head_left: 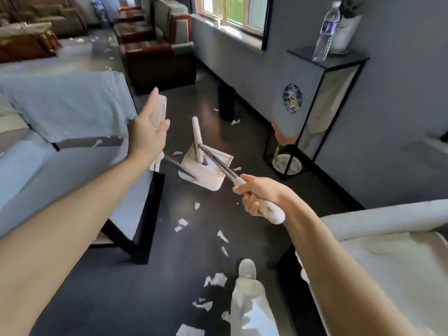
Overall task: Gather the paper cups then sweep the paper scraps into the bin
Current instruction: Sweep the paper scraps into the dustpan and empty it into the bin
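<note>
While paper scraps point(216, 279) lie scattered on the dark floor point(135, 299), mostly nearer the person than either set of fingers, the sweeping looks barely begun. The left hand point(148, 134) wraps its fingers round one white handle point(160, 110), and the right hand point(257, 197) curls tight round the other handle point(271, 212). A dustpan point(206, 175) sits just beyond both sets of fingertips. No cups or bin show, so I cannot judge whether the gathering is done.

No writing can be read anywhere. The label on the clear plastic water bottle point(325, 35) is too blurred.
</note>
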{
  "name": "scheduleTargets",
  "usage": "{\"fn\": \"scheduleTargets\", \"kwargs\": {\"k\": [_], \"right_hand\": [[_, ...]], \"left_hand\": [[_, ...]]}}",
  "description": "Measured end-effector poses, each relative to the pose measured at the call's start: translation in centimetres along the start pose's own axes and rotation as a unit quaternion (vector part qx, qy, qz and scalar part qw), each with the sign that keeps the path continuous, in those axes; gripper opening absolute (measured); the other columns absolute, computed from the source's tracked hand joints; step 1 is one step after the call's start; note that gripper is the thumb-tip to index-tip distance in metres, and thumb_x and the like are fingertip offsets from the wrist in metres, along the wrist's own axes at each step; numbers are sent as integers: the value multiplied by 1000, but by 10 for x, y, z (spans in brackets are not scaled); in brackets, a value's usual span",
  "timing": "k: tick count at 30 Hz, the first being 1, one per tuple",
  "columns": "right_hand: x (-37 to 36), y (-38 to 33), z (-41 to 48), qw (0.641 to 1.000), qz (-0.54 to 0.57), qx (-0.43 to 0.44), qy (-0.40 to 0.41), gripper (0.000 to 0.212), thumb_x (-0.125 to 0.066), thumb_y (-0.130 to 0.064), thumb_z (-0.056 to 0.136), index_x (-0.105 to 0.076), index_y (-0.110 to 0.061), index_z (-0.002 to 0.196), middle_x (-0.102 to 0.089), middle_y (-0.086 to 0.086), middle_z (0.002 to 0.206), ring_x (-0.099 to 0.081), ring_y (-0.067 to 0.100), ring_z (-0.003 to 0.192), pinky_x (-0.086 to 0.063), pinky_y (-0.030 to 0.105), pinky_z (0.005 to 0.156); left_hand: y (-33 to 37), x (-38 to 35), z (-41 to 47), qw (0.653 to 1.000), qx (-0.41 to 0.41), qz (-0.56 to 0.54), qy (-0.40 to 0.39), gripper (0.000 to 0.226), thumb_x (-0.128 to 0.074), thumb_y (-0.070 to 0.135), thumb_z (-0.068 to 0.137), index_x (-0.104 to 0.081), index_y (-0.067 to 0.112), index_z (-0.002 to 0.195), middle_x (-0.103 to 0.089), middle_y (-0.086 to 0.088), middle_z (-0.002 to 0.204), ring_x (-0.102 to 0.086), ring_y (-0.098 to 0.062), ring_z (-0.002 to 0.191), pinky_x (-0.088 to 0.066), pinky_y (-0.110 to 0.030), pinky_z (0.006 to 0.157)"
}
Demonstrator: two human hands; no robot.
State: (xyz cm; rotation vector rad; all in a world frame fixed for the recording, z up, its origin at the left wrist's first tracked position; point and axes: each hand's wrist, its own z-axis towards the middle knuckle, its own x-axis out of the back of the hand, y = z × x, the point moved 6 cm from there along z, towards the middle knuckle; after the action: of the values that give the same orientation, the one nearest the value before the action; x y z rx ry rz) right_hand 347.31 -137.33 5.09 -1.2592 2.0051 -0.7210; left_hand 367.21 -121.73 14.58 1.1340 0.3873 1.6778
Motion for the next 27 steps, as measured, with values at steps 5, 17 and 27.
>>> {"fn": "scheduleTargets", "kwargs": {"k": [5, 17, 27], "right_hand": [[37, -116, 108, 999, -33, 1, 5, 31, -42, -1, 98, -40, -22, 122, -33, -2, 50, -31, 2, 28, -29, 10, 30], [58, -379, 358, 997, -72, 0, 2, 30, -42, -3, 99, -42, -31, 109, -32, 0, 56, -31, 2, 32, -30, 12, 30], [27, -565, 582, 999, -39, 7, -2, 29, -42, -4, 99, -44, -29, 112, -38, -3, 41, -35, 3, 31, -32, 13, 31]], "left_hand": [[-47, -85, 138, 998, 46, -37, 18, 67, -56, 7, 89, -34, 28, 149, -50, 4, 142, -61, -43, 106, -51, -51, 90], [-172, -195, 448, 996, 57, -54, 48, 65, -56, 7, 88, -38, 28, 147, -52, 1, 141, -58, -37, 116, -47, -49, 98], [-282, -275, 727, 999, -8, -42, -10, 69, -57, 6, 86, -37, 27, 148, -45, 10, 146, -60, -39, 113, -49, -55, 93]]}}
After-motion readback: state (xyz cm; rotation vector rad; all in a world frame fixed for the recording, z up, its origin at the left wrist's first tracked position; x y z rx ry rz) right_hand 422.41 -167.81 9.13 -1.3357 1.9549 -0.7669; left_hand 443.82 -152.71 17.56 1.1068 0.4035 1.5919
